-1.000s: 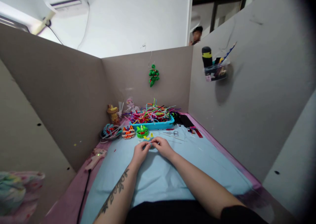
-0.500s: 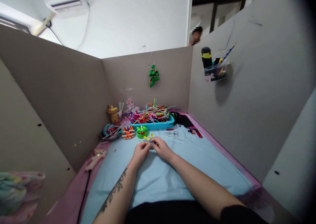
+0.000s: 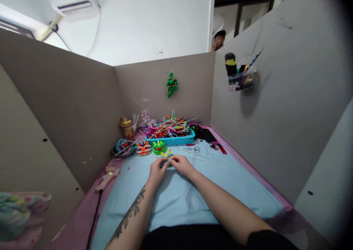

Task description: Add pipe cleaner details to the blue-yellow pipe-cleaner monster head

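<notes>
My left hand (image 3: 158, 169) and my right hand (image 3: 181, 164) meet above the light blue cloth (image 3: 187, 202), fingertips pinched together. Between them is a small blue and yellow fuzzy pipe-cleaner piece (image 3: 167, 155), mostly hidden by the fingers. Just beyond the hands sits a green fuzzy animal head (image 3: 159, 147), with an orange and white one (image 3: 143, 148) to its left. Small scissors (image 3: 196, 149) lie on the cloth past my right hand.
A blue tray (image 3: 176, 141) heaped with colourful pipe cleaners (image 3: 171, 128) stands at the back. At left are a bowl (image 3: 123, 152) and a pink glue gun (image 3: 106, 179) with a black cord. Grey partitions (image 3: 165, 106) enclose the table. A person (image 3: 219, 41) is beyond them.
Both hands have shifted slightly, the left forearm moving a little right and its wrist turning. A red bit that showed beneath the fingers is now out of sight.
</notes>
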Tool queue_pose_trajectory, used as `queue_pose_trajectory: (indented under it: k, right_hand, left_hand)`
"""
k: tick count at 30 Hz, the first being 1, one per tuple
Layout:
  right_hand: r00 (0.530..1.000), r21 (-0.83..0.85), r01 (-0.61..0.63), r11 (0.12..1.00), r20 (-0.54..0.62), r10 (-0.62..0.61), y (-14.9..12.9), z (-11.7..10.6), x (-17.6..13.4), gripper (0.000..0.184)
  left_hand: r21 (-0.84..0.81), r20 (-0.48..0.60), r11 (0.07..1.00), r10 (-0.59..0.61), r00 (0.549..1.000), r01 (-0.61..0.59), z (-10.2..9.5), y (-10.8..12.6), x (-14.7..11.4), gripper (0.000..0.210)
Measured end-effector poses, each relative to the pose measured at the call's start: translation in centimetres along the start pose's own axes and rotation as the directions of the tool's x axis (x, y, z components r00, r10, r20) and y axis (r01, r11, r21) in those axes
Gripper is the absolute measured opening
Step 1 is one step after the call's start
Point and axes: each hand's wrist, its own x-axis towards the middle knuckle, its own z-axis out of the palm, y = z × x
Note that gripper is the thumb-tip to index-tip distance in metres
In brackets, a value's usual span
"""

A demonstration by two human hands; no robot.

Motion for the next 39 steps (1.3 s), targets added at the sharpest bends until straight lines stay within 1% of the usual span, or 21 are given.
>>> queue_pose_trajectory:
  k: [3, 6, 8, 9, 14, 17, 20, 22, 24, 27, 29, 31, 34, 36, 39]
  right_hand:
    - [0.995, -0.084, 0.101, 0.991, -0.02, -0.103, -0.1, -0.1, -0.2, 0.017]
    - [0.97, -0.169, 0.235, 0.957, -0.015, -0.241, -0.4, -0.4, -0.4, 0.017]
    - [0.958, -0.195, 0.279, 0.94, -0.003, -0.285, -0.5, -0.6, -0.5, 0.018]
    - [0.958, -0.199, 0.282, 0.938, -0.002, -0.288, -0.6, -0.6, -0.5, 0.018]
    - [0.973, -0.119, 0.216, 0.969, -0.058, -0.224, -0.7, -0.4, -0.5, 0.019]
    - [0.971, -0.084, 0.182, 0.98, -0.141, -0.193, -0.6, -0.5, -0.2, 0.015]
    - [0.962, -0.027, 0.088, 0.996, -0.258, -0.092, -0.3, -0.9, 0.2, 0.015]
    - [0.956, 0.027, 0.049, 0.998, -0.289, -0.039, -0.1, -1.2, 0.4, 0.016]
    - [0.955, 0.073, 0.035, 0.997, -0.296, -0.012, 0.2, -1.4, 0.6, 0.016]
    - [0.96, 0.142, 0.031, 0.989, -0.28, 0.01, 0.6, -1.4, 0.8, 0.016]
    - [0.969, 0.199, 0.016, 0.98, -0.243, 0.033, 0.7, -1.2, 0.9, 0.017]
    - [0.981, 0.26, -0.021, 0.965, -0.181, 0.07, 0.7, -1.0, 0.8, 0.022]
    - [0.991, 0.34, -0.092, 0.936, -0.057, 0.119, 0.3, -0.7, 0.6, 0.031]
    - [0.99, 0.359, -0.128, 0.925, -0.002, 0.138, -0.1, -0.5, 0.4, 0.031]
    - [0.987, 0.359, -0.151, 0.921, 0.01, 0.158, -0.4, -0.3, 0.1, 0.024]
  left_hand:
    - [-0.001, 0.016, 0.999, -0.038, 0.999, 0.038, -0.1, 0.6, 0.0, 0.018]
    - [-0.022, 0.03, 0.996, -0.083, 0.996, 0.084, -0.2, 1.0, 0.1, 0.021]
    - [-0.041, 0.045, 0.994, -0.101, 0.994, 0.103, -0.2, 1.1, 0.1, 0.024]
    - [-0.05, 0.051, 0.993, -0.107, 0.993, 0.109, -0.2, 1.1, 0.1, 0.025]
    - [-0.09, 0.072, 0.985, -0.145, 0.987, 0.151, -0.2, 0.9, 0.1, 0.028]
    - [-0.172, 0.074, 0.96, -0.213, 0.974, 0.222, -0.1, 0.4, 0.1, 0.033]
    - [-0.293, -0.003, 0.915, -0.29, 0.957, 0.276, 0.0, -0.2, 0.4, 0.041]
    - [-0.35, -0.061, 0.898, -0.307, 0.95, 0.268, -0.1, -0.6, 0.6, 0.042]
    - [-0.378, -0.092, 0.891, -0.304, 0.948, 0.249, -0.1, -1.0, 0.8, 0.039]
    - [-0.382, -0.1, 0.894, -0.291, 0.952, 0.233, -0.2, -1.3, 0.8, 0.034]
    - [-0.368, -0.108, 0.904, -0.274, 0.956, 0.217, -0.2, -1.1, 0.7, 0.031]
    - [-0.343, -0.118, 0.918, -0.253, 0.96, 0.199, -0.2, -0.8, 0.7, 0.028]
    - [-0.291, -0.108, 0.94, -0.216, 0.97, 0.176, -0.2, -0.1, 0.5, 0.024]
    - [-0.267, -0.094, 0.951, -0.187, 0.978, 0.157, -0.2, 0.2, 0.5, 0.022]
    - [-0.243, -0.085, 0.961, -0.158, 0.984, 0.133, -0.1, 0.3, 0.4, 0.023]
